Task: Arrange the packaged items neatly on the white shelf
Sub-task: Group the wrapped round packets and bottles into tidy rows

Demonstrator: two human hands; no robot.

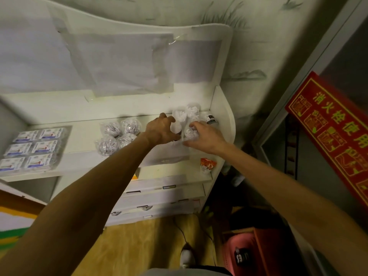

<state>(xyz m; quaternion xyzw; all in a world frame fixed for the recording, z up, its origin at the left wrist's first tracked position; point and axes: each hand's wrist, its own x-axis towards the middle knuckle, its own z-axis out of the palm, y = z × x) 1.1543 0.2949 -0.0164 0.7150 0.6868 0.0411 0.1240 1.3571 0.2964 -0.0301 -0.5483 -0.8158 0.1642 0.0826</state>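
Yellow flooring (151,242) lies nearest, with a white shoe (186,257) at six o'clock and a red sign (330,132) at three o'clock. Above it the white shelf (83,136) carries a flat pack of small boxes (32,149) at nine o'clock and four clear round packets (118,135) near centre. Just past centre, the left hand (162,131) curls its fingers round a white packet (176,127), while the right hand (205,137) grips a clear packet (190,132) beside it. Two more packets (186,112) sit behind, by the shelf's right wall.
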